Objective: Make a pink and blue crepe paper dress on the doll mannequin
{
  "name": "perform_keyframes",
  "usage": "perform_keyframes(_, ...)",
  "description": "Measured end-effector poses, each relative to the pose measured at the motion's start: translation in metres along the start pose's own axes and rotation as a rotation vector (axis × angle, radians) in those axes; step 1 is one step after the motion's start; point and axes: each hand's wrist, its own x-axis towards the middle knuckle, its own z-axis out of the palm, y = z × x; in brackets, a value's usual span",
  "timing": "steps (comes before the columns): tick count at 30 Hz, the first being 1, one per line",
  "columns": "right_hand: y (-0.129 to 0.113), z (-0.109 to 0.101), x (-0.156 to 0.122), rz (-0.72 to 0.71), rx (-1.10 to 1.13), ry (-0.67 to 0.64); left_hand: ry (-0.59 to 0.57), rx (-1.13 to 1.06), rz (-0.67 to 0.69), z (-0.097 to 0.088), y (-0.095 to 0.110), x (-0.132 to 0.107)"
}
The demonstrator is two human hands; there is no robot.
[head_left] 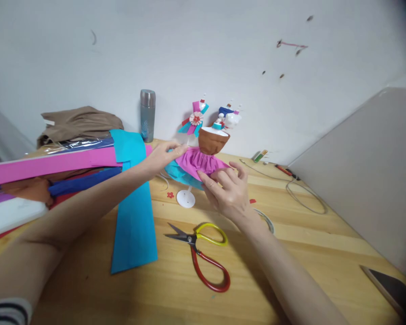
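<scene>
In the head view, the right hand [227, 187] pinches the near edge of a gathered pink paper skirt [203, 161], while the left hand [162, 158] touches its left edge; how firmly the left one grips is hard to tell. The skirt fans out below a brown cup-shaped top [214, 141], over a turquoise underskirt [181, 174], with a white round base [186, 198] on the wooden table [169, 298]. This two-sided hold probably spreads the ruffle and steadies the slender stand. Open scissors [191, 240] lie near, apparently for easy reach. A turquoise paper strip [135, 225] lies left, partly covered by the left forearm. A ribboned figure [193, 121] crowds the far side; a flask [148, 116] stands farther left.
</scene>
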Motion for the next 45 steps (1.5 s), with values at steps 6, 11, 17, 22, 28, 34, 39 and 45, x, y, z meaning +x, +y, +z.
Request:
perform_keyframes(6, 0.002, -0.003, -0.002, 0.016, 0.237, -0.021, -0.205, -0.462, -0.247, 0.001, -0.001, -0.001)
perform_keyframes(11, 0.001, -0.015, 0.007, 0.381, 0.499, 0.104, -0.236, -0.532, -0.28, 0.003, -0.004, -0.001)
perform_keyframes(17, 0.006, -0.017, 0.026, 0.828, 0.715, -0.061, -0.266, -0.571, -0.32, 0.009, -0.002, -0.004)
perform_keyframes(22, 0.015, -0.012, 0.038, 0.992, 1.066, -0.229, -0.262, -0.572, -0.305, 0.013, -0.005, -0.003)
perform_keyframes(28, 0.028, -0.014, 0.045, 1.05, 1.207, -0.331, -0.284, -0.577, -0.323, 0.015, -0.01, -0.003)
perform_keyframes(34, 0.019, -0.009, 0.042, 1.088, 0.963, -0.064, -0.218, -0.726, -0.383, 0.023, -0.002, -0.01)
perform_keyframes(39, 0.012, -0.01, 0.046, 1.077, 0.771, 0.056, -0.29, -0.874, -0.432, 0.033, 0.0, -0.016)
perform_keyframes(45, 0.007, -0.008, 0.047, 1.071, 0.782, 0.108, -0.071, -0.908, -0.357, 0.036, -0.001, -0.016)
